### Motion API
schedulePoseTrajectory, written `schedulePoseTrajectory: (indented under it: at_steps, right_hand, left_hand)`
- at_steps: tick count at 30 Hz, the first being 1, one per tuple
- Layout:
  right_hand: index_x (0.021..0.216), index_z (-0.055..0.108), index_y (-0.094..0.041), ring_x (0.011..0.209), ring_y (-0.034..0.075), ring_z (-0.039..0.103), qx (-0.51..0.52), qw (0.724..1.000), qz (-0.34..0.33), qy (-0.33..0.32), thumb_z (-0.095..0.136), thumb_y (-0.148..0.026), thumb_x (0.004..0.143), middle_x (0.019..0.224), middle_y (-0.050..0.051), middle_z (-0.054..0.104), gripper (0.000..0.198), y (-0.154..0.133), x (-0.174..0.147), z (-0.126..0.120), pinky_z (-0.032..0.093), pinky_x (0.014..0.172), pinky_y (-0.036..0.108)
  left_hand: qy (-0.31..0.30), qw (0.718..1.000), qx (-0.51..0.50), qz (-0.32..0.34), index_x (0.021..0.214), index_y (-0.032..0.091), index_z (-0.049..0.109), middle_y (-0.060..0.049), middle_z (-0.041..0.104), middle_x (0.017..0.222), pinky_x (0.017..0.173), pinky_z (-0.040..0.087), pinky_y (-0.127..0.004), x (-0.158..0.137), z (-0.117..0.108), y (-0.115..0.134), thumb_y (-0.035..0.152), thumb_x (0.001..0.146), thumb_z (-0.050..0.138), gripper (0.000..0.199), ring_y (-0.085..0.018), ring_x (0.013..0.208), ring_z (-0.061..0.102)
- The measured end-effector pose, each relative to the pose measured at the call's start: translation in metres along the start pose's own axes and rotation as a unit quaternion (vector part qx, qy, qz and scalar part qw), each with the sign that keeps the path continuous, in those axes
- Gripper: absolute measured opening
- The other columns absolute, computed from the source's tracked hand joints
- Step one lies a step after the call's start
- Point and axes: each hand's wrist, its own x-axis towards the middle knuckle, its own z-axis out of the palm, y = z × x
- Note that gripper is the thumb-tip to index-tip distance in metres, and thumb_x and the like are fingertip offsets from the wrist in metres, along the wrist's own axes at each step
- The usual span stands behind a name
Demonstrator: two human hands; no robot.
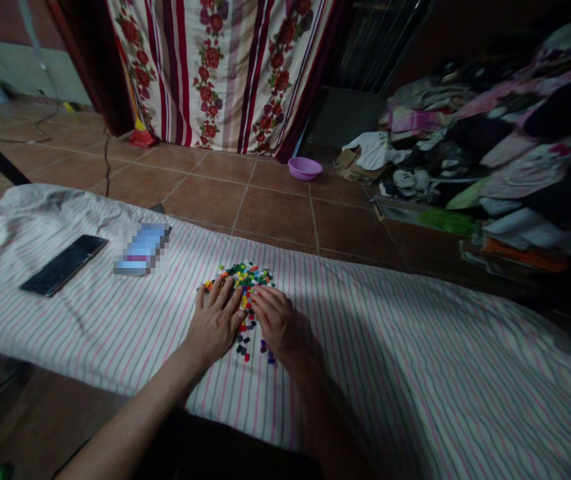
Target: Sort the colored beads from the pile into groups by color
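On striped cloth, small pieces, green, yellow, red, purple, loosely scattered

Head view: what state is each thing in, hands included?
Colored pieces: loose, scattered
Left hand: palm down, fingers spread
Right hand: over the pieces, grip unclear
Black phone: flat, screen dark
Other phone: screen lit, contents pixelated
Striped cloth: spread, wrinkled
Bowl: upright
Curtain: hanging
Clothes: heaped
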Motion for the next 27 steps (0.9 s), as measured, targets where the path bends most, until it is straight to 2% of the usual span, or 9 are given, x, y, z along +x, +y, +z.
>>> schedulePoseTrajectory:
  at_steps: [7, 11, 14, 17, 21, 27]
  right_hand:
    - [0.125, 0.065, -0.022, 0.121, 0.020, 0.059, -0.019, 0.998, 0.052, 0.018, 0.042, -0.021, 0.099, 0.129, 0.009, 0.065, 0.035, 0.011, 0.004, -0.009, 0.053, 0.101, 0.037]
    - [0.129, 0.063, -0.020, 0.123, 0.021, 0.059, -0.037, 0.997, 0.066, 0.015, 0.041, -0.022, 0.099, 0.134, 0.011, 0.061, 0.037, 0.021, 0.007, -0.011, 0.053, 0.100, 0.036]
    - [0.132, 0.060, -0.019, 0.127, 0.023, 0.055, -0.039, 0.996, 0.081, 0.023, 0.038, -0.024, 0.100, 0.136, 0.012, 0.060, 0.039, 0.027, 0.008, -0.005, 0.050, 0.105, 0.041]
    - [0.136, 0.057, -0.018, 0.132, 0.025, 0.051, -0.056, 0.994, 0.088, 0.021, 0.036, -0.025, 0.100, 0.138, 0.014, 0.058, 0.042, 0.030, 0.010, 0.003, 0.045, 0.109, 0.046]
    - [0.141, 0.052, -0.015, 0.136, 0.026, 0.047, -0.069, 0.994, 0.086, -0.005, 0.035, -0.026, 0.101, 0.141, 0.014, 0.056, 0.044, 0.031, 0.012, 0.007, 0.042, 0.112, 0.048]
    - [0.144, 0.047, -0.013, 0.135, 0.024, 0.048, -0.021, 0.998, 0.057, -0.032, 0.031, -0.023, 0.101, 0.142, 0.015, 0.055, 0.047, 0.028, 0.012, 0.003, 0.044, 0.111, 0.045]
  left_hand:
    - [0.033, 0.999, -0.019, -0.025, 0.144, 0.023, 0.048, -0.011, 0.043, 0.153, 0.114, 0.033, -0.058, 0.029, 0.004, 0.005, 0.039, 0.098, 0.031, 0.051, -0.032, 0.144, 0.034]
    - [0.012, 0.999, -0.020, -0.033, 0.143, 0.023, 0.049, -0.009, 0.046, 0.151, 0.114, 0.035, -0.054, 0.048, 0.006, 0.008, 0.043, 0.098, 0.029, 0.052, -0.030, 0.144, 0.034]
    - [0.002, 0.999, -0.021, -0.025, 0.143, 0.023, 0.048, -0.010, 0.046, 0.151, 0.115, 0.035, -0.053, 0.057, 0.007, 0.012, 0.043, 0.099, 0.029, 0.052, -0.030, 0.144, 0.035]
    - [-0.003, 0.999, -0.030, -0.012, 0.144, 0.023, 0.048, -0.010, 0.048, 0.150, 0.114, 0.035, -0.053, 0.062, 0.011, 0.014, 0.042, 0.099, 0.030, 0.052, -0.030, 0.142, 0.038]
    - [-0.021, 0.999, -0.047, 0.011, 0.143, 0.026, 0.049, -0.006, 0.049, 0.149, 0.113, 0.034, -0.054, 0.066, 0.013, 0.017, 0.040, 0.099, 0.031, 0.050, -0.030, 0.142, 0.038]
    - [-0.031, 0.996, -0.068, 0.050, 0.139, 0.021, 0.051, -0.007, 0.053, 0.145, 0.114, 0.035, -0.046, 0.061, 0.010, 0.016, 0.036, 0.099, 0.031, 0.048, -0.024, 0.137, 0.044]
